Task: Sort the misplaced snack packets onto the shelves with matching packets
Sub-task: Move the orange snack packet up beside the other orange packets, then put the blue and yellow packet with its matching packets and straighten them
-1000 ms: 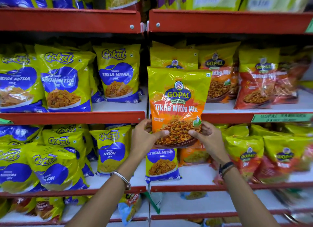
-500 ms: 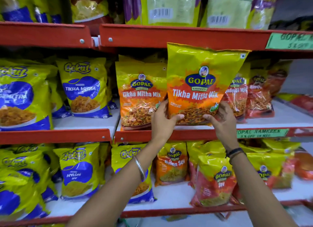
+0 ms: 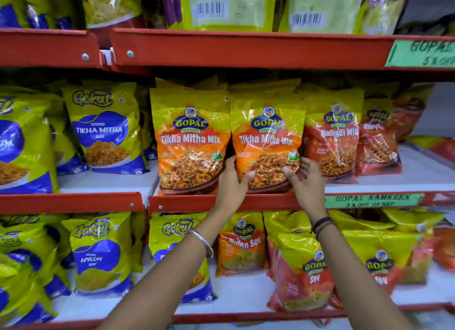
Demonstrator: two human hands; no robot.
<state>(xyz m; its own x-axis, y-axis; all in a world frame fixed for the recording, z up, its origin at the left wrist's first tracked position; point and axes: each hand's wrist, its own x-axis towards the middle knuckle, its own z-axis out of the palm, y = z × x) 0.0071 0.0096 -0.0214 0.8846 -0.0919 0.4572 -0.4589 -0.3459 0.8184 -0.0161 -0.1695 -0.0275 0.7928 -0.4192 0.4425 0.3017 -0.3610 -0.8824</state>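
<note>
An orange-and-yellow Gopal Tikha Mitha Mix packet point(image 3: 267, 137) stands upright on the middle red shelf point(image 3: 187, 203). It is pressed against a matching Gopal Tikha Mitha Mix packet point(image 3: 189, 142) on its left. My left hand point(image 3: 231, 184) grips its bottom left corner, thumb on the front. My right hand point(image 3: 305, 182) holds the bottom right edge loosely, thumb on the front and fingers spread beside it. The packet's base sits behind the shelf lip.
Red Gopal Nadiyadi Mix packets point(image 3: 337, 142) crowd the right side; blue Gokul Tikha Mitha packets point(image 3: 103, 130) fill the left bay. Below, a blue Gokul packet point(image 3: 172, 233) stands beside Gopal Nylon Sev point(image 3: 242, 246). The upper shelf's rim point(image 3: 246, 49) hangs close overhead.
Both hands lifted the packet from the lower shelf level up and set it down on the middle shelf beside the matching packet. The camera view rose and closed in.
</note>
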